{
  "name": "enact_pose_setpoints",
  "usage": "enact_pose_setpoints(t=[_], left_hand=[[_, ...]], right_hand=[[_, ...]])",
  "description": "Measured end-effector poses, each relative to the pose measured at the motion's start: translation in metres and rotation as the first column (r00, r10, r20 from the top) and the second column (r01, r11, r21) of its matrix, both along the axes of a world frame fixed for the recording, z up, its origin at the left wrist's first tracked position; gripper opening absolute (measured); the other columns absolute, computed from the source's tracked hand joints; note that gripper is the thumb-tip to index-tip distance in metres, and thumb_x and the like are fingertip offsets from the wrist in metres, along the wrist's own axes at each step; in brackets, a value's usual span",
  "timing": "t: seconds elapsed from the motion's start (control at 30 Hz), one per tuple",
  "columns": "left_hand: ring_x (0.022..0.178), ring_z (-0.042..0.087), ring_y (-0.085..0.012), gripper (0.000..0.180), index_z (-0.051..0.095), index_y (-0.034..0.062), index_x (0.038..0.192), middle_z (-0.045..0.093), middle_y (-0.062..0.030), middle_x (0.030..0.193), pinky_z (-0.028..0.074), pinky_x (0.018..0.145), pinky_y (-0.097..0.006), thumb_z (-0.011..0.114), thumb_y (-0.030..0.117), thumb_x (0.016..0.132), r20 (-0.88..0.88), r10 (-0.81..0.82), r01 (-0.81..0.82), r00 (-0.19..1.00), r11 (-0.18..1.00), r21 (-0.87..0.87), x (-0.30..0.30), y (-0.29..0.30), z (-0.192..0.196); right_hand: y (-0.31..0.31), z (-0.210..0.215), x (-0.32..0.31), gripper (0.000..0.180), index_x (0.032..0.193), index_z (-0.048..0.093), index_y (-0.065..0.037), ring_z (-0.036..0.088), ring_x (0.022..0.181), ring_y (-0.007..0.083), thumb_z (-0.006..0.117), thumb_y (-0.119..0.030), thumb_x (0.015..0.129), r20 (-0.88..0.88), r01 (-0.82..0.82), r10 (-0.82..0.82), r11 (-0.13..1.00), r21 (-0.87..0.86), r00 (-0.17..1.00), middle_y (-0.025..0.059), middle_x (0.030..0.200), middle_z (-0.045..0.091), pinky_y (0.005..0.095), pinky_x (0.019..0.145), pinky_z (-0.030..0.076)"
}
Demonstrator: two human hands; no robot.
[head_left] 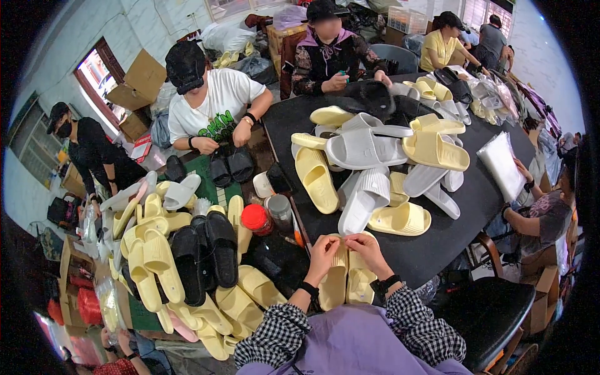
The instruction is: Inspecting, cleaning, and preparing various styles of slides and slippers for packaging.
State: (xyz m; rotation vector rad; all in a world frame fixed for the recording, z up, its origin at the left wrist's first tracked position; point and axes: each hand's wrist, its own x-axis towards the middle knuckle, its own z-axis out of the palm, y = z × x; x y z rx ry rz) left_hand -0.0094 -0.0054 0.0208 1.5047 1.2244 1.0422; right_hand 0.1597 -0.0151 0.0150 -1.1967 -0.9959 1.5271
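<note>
Yellow slippers [360,284] beneath left hand [322,255] and right hand [370,251], both in tight pinches (contents unclear)

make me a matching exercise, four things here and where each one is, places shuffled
1. red-lidded jar
2. translucent plastic bags
3. yellow slipper pair
4. black slipper pair

A. at the person's left hand and right hand
B. in front of the white-shirted co-worker
C. beside the grey jar
D. by the far-right co-worker's hand

Pairs: 1-C, 2-D, 3-A, 4-B
</note>
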Motion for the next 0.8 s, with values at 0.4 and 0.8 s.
enact_pose_setpoints(t=[0.4, 0.8], left_hand=[[0.081, 0.056, -0.0161, 0.013, 0.06, -0.0014, 0.094, 0.057, -0.0069, 0.089, 0.045, 0.073, -0.028, 0.059, 0.012, 0.091, -0.008, -0.007, 0.007, 1.0, 1.0, -0.008, -0.001, -0.002, -0.005], [0.075, 0.055, -0.0162, 0.013, 0.058, -0.0022, 0.092, 0.053, -0.0078, 0.088, 0.044, 0.068, -0.028, 0.057, 0.011, 0.093, 0.017, 0.028, -0.029, 0.999, 0.998, 0.049, -0.001, 0.0, -0.006]], right_hand=[[-0.002, -0.006, 0.0, 0.015, 0.101, 0.065, 0.0, 0.058, 0.077, 0.0074, 0.06, -0.01, 0.091, -0.083, 0.067, -0.065, 0.998, 0.02, 0.994, 0.0014, 0.086, 0.064, 0.0223, 0.071, 0.048], [0.0, -0.009, 0.003, 0.014, 0.103, 0.063, -0.001, 0.058, 0.077, 0.0079, 0.057, -0.009, 0.093, -0.302, 0.197, -0.196, 0.98, -0.031, 0.933, 0.0014, 0.087, 0.064, 0.0215, 0.071, 0.047]])
